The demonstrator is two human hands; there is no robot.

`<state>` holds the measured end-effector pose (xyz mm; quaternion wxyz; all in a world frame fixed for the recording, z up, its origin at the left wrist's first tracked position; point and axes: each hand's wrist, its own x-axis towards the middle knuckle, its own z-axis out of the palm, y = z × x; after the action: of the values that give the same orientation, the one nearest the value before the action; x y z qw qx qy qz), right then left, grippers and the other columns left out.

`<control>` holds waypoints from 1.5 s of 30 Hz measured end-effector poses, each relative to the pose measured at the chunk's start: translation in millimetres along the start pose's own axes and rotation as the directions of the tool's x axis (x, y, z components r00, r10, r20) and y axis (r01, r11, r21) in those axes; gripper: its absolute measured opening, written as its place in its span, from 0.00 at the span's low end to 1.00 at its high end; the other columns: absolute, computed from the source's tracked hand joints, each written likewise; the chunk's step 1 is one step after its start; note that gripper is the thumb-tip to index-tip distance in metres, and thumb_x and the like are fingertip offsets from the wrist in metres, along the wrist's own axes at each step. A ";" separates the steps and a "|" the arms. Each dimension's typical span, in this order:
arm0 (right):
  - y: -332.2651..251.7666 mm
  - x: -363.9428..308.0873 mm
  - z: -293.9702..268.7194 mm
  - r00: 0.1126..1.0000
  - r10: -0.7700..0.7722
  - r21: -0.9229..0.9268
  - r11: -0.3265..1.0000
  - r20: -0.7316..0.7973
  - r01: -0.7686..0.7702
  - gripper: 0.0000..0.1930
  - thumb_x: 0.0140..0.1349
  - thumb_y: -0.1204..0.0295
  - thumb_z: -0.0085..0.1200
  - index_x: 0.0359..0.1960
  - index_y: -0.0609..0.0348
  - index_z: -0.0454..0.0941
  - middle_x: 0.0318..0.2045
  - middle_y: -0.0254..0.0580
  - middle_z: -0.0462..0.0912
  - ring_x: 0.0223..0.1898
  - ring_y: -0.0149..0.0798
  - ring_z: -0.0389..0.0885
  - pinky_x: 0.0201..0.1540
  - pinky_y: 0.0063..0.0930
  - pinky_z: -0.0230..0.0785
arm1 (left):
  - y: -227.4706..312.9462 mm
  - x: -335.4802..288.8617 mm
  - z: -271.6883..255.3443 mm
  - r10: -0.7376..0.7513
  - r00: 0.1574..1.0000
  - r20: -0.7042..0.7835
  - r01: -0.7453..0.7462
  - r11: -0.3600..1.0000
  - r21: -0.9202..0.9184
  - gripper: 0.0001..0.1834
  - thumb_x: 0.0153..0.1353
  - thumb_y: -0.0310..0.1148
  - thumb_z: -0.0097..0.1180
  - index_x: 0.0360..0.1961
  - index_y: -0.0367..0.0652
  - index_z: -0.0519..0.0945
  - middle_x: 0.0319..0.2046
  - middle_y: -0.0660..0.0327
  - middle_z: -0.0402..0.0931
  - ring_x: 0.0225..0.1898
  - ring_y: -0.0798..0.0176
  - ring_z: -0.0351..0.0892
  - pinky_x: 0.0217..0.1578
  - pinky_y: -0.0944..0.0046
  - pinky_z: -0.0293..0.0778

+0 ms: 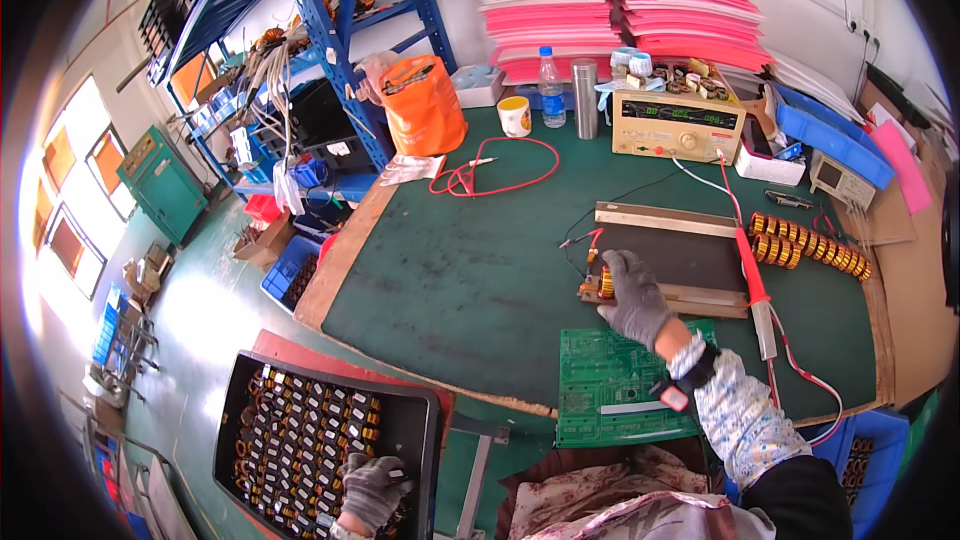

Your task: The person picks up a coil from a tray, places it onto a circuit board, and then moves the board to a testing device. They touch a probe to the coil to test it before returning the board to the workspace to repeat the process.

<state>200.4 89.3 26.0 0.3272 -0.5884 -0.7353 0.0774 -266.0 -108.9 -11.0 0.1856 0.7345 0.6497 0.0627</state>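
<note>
My right hand [637, 302], in a grey glove, is closed round a copper-wound toroidal coil [606, 283] at the left end of a metal-edged test fixture [670, 252]. Its fingers partly hide the coil. Red and black clip leads [594, 238] run to that same end. My left hand [374, 490], also gloved, reaches down into a black tray [431, 440] filled with rows of toroidal coils [310, 440] with white tops. Its fingers are curled, with a white-topped piece at the fingertips that looks like one of these coils.
A green circuit board [590, 380] lies at the near table edge. Behind the fixture stands a power supply [675, 125]; a red probe [752, 270] lies across the fixture's right end, beside more coils [810, 245]. Bottle [552, 90], steel flask [585, 100], mug [514, 117] and orange bag [420, 105] stand at the back.
</note>
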 end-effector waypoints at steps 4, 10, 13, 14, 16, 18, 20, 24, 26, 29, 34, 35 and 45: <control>-75.6 -49.3 8.2 0.965 -0.249 0.311 0.927 0.086 0.211 0.35 0.52 0.68 0.64 0.60 0.58 0.60 0.51 0.47 0.69 0.46 0.42 0.76 0.47 0.35 0.74 | 86.4 -16.6 -52.7 -0.103 0.983 -0.154 -0.032 0.726 -0.687 0.10 0.56 0.18 0.53 0.40 0.38 0.76 0.36 0.57 0.71 0.36 0.62 0.74 0.33 0.65 0.73; -147.9 -106.6 40.8 0.522 -0.671 0.730 0.043 0.527 -0.683 0.32 0.58 0.56 0.60 0.60 0.56 0.64 0.42 0.35 0.72 0.41 0.26 0.71 0.42 0.21 0.68 | 180.6 22.4 -81.4 0.651 0.700 -0.295 -0.685 0.728 -0.020 0.22 0.52 0.36 0.62 0.49 0.43 0.75 0.48 0.53 0.73 0.48 0.48 0.71 0.46 0.53 0.69; -123.3 -95.5 29.0 0.707 -0.529 0.839 0.017 0.470 -0.545 0.23 0.58 0.63 0.60 0.53 0.58 0.72 0.39 0.33 0.73 0.39 0.25 0.71 0.40 0.22 0.69 | 182.2 18.5 -92.5 0.501 0.771 -0.392 -0.554 0.832 -0.028 0.22 0.52 0.36 0.62 0.49 0.41 0.77 0.44 0.55 0.77 0.46 0.46 0.73 0.47 0.52 0.68; -109.2 -83.4 15.8 0.760 -0.486 0.874 0.013 0.430 -0.487 0.22 0.56 0.64 0.62 0.51 0.57 0.73 0.38 0.34 0.74 0.39 0.25 0.72 0.40 0.22 0.70 | 164.1 13.1 -91.5 0.462 0.807 -0.367 -0.503 0.864 -0.018 0.22 0.53 0.35 0.62 0.49 0.41 0.77 0.42 0.54 0.78 0.45 0.47 0.73 0.47 0.51 0.69; -79.4 -56.7 -32.8 0.847 -0.229 0.698 0.685 0.480 -0.210 0.23 0.52 0.68 0.65 0.50 0.54 0.73 0.42 0.38 0.74 0.45 0.29 0.72 0.45 0.25 0.68 | 107.3 -2.4 -75.6 0.368 0.883 -0.291 -0.396 0.917 -0.043 0.20 0.53 0.33 0.62 0.48 0.42 0.78 0.39 0.54 0.79 0.43 0.48 0.74 0.46 0.51 0.69; -35.5 -46.7 -29.8 0.993 -0.113 0.306 0.947 0.018 0.102 0.22 0.47 0.71 0.65 0.45 0.54 0.74 0.40 0.43 0.73 0.43 0.39 0.74 0.42 0.31 0.71 | 65.9 -21.8 -57.1 0.321 0.920 -0.225 -0.345 0.935 -0.076 0.19 0.52 0.31 0.62 0.47 0.43 0.78 0.38 0.54 0.79 0.43 0.49 0.75 0.45 0.51 0.70; -0.8 -28.4 -35.4 0.995 0.012 -0.062 0.998 -0.103 -0.018 0.23 0.44 0.72 0.65 0.44 0.55 0.72 0.41 0.48 0.72 0.45 0.47 0.75 0.46 0.38 0.70 | 49.6 -30.4 -44.4 0.018 0.997 -0.073 -0.034 0.975 -0.219 0.18 0.51 0.34 0.62 0.45 0.46 0.80 0.36 0.56 0.80 0.44 0.51 0.75 0.47 0.50 0.68; 18.6 -0.1 -32.5 0.960 0.225 -0.305 0.938 0.169 -0.166 0.28 0.44 0.73 0.64 0.49 0.58 0.68 0.43 0.53 0.71 0.49 0.53 0.73 0.52 0.43 0.68 | 41.8 -39.6 -27.5 0.145 0.989 0.030 -0.148 0.951 0.271 0.21 0.49 0.42 0.60 0.46 0.49 0.79 0.36 0.57 0.79 0.45 0.50 0.73 0.53 0.44 0.62; 17.6 1.1 -22.0 0.964 0.199 -0.309 0.941 0.174 -0.139 0.30 0.44 0.73 0.65 0.51 0.59 0.66 0.44 0.53 0.71 0.50 0.54 0.72 0.53 0.43 0.67 | 43.5 -38.7 -28.5 0.142 0.990 0.023 -0.143 0.948 0.284 0.21 0.49 0.41 0.60 0.46 0.49 0.79 0.36 0.58 0.79 0.44 0.50 0.73 0.53 0.44 0.62; 13.8 6.1 -9.0 0.973 0.144 -0.238 0.966 0.181 -0.099 0.35 0.43 0.72 0.66 0.55 0.60 0.63 0.47 0.53 0.70 0.51 0.55 0.72 0.55 0.42 0.66 | 52.6 -34.5 -33.8 0.139 0.990 0.020 -0.138 0.938 0.319 0.21 0.48 0.40 0.59 0.46 0.50 0.79 0.35 0.58 0.79 0.44 0.50 0.73 0.52 0.44 0.63; 20.2 -2.7 -4.2 0.990 0.064 -0.018 0.998 0.129 -0.062 0.39 0.43 0.70 0.68 0.59 0.59 0.60 0.52 0.54 0.68 0.54 0.56 0.69 0.59 0.43 0.63 | 51.4 -29.3 -32.6 0.121 0.992 0.043 -0.129 0.931 0.341 0.25 0.47 0.37 0.58 0.50 0.50 0.76 0.38 0.58 0.77 0.45 0.50 0.72 0.52 0.44 0.63; 13.1 -7.6 -6.9 0.994 0.067 -0.047 0.997 0.091 -0.063 0.40 0.44 0.70 0.67 0.59 0.59 0.60 0.53 0.54 0.67 0.56 0.56 0.68 0.60 0.44 0.61 | 43.6 -30.5 -29.1 0.107 0.993 0.041 -0.115 0.934 0.339 0.25 0.47 0.37 0.58 0.50 0.50 0.76 0.38 0.58 0.77 0.45 0.50 0.72 0.52 0.44 0.63; -43.3 -61.0 -49.7 0.978 -0.199 -0.030 0.979 0.055 0.201 0.31 0.44 0.68 0.67 0.52 0.58 0.68 0.52 0.50 0.66 0.56 0.53 0.66 0.60 0.43 0.62 | 39.6 -38.1 -26.9 0.010 0.971 0.239 -0.139 0.837 0.529 0.32 0.49 0.54 0.59 0.55 0.53 0.74 0.42 0.59 0.78 0.48 0.53 0.73 0.52 0.53 0.64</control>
<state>199.3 7.1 62.3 0.3039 -0.5149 -0.8002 0.0463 -243.7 -144.3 33.6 0.0406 0.7839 0.5861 -0.2009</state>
